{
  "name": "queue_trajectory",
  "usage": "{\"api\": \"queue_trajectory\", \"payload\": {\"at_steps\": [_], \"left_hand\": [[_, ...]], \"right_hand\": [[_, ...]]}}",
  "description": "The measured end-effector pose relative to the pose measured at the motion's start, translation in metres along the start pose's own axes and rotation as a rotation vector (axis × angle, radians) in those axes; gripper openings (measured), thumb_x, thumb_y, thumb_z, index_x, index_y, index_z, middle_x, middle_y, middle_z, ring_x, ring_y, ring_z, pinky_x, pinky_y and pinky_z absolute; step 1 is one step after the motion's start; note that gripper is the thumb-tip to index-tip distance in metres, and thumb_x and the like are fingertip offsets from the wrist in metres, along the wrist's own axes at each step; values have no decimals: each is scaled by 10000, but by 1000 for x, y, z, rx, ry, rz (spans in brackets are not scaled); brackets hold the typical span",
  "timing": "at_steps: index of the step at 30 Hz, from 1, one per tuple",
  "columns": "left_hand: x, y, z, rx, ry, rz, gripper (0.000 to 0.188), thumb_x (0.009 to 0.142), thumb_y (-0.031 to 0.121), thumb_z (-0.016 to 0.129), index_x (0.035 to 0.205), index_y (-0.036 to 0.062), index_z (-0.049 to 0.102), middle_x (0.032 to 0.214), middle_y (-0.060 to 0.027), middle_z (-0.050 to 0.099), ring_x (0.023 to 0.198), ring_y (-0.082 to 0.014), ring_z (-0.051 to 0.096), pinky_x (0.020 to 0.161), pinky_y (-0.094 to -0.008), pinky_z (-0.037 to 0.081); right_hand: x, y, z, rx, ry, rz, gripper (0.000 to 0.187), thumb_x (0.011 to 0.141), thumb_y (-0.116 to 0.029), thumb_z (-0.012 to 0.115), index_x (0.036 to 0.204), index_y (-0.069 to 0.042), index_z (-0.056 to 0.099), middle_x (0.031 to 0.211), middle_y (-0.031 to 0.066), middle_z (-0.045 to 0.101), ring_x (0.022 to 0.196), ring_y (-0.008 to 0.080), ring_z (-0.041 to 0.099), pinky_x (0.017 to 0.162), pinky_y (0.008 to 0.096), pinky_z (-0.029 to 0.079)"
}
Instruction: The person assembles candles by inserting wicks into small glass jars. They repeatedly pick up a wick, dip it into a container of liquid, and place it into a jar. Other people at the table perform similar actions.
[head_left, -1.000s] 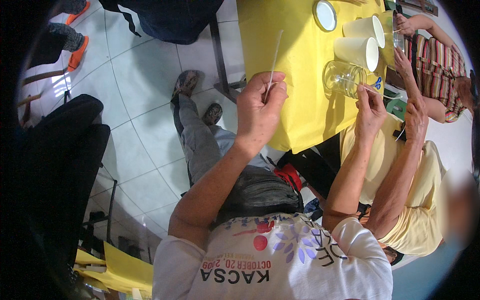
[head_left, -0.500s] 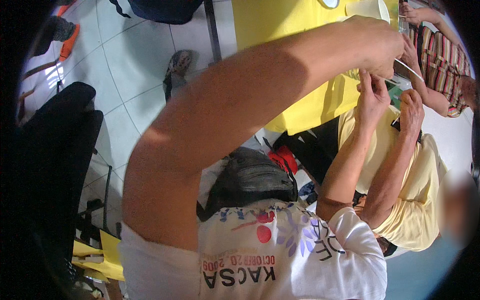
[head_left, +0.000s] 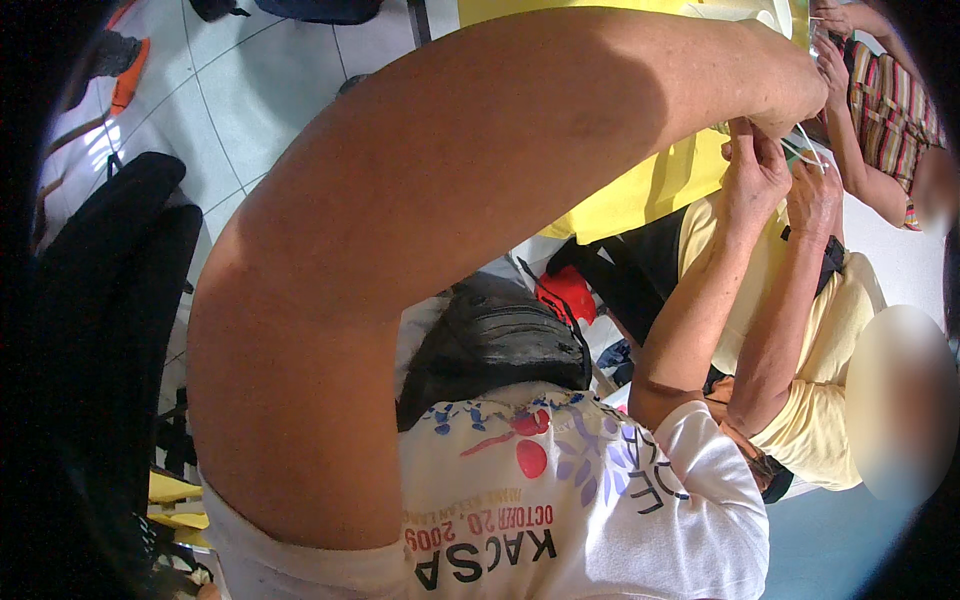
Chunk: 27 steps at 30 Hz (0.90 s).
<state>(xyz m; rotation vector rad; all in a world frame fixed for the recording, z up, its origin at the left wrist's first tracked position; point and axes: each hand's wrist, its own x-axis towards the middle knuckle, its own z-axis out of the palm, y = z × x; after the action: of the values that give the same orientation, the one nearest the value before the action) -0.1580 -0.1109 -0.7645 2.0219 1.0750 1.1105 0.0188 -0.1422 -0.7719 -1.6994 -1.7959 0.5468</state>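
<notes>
My left arm reaches across the view to the upper right, where my left hand [head_left: 785,80] is closed, its back turned up and its fingertips hidden. A thin, flexible white strip [head_left: 806,143] comes out from beneath it and curves down. Just below, my right hand [head_left: 757,172] is pinched, thumb and forefinger together close under my left hand. What sits between those fingertips is too small and covered to make out. Beside my right hand is the hand [head_left: 816,195] of a person in a yellow shirt, near the strip's lower end.
A yellow-covered table [head_left: 640,190] lies beneath my hands, with a white cup [head_left: 770,18] partly behind my left hand. Another person in a striped top [head_left: 890,115] works at the far right. A black bag [head_left: 500,345] is near my body; a dark chair [head_left: 110,270] stands left.
My left forearm has shifted up and slightly right in the view. The white strip, straighter before, now bends downward. The neighbour's hand has moved up closer to my right hand.
</notes>
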Motion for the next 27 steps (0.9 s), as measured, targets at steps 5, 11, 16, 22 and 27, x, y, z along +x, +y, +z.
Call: {"api": "queue_trajectory", "payload": {"at_steps": [5,11,16,22,27], "left_hand": [[-3,0,3,33,-22,-21,197,617,160,745,773,45,709,826,-155,677,801,-295,668,695,-386,537],[3,-1,7,143,-90,-127,185,621,148,735,781,58,711,832,-147,679,816,-291,665,705,-386,533],[15,8,7,333,-225,-295,178,624,138,726,787,69,713,836,-140,680,827,-289,664,713,-385,530],[-4,-15,0,23,-104,49,175,638,119,712,808,76,713,850,-135,679,842,-284,659,724,-380,524],[-12,-14,-5,-61,-160,25,149,666,74,692,813,59,709,850,-146,672,825,-274,652,727,-373,521]], "right_hand": [[0,-1,2,3,3,0,183,815,-150,722,838,24,670,663,-26,567,600,37,456,554,183,357],[1,1,6,43,-4,-18,174,817,-145,720,836,23,677,652,-22,564,589,39,453,539,179,345],[0,3,6,30,-22,-64,163,817,-137,723,843,20,688,659,-19,575,588,39,455,535,175,345],[-2,6,9,46,1,-56,161,813,-139,730,846,14,693,660,-30,573,585,31,447,529,172,340],[-7,7,10,78,21,-33,163,814,-142,727,858,12,695,686,-22,600,600,33,473,537,176,365]]}}
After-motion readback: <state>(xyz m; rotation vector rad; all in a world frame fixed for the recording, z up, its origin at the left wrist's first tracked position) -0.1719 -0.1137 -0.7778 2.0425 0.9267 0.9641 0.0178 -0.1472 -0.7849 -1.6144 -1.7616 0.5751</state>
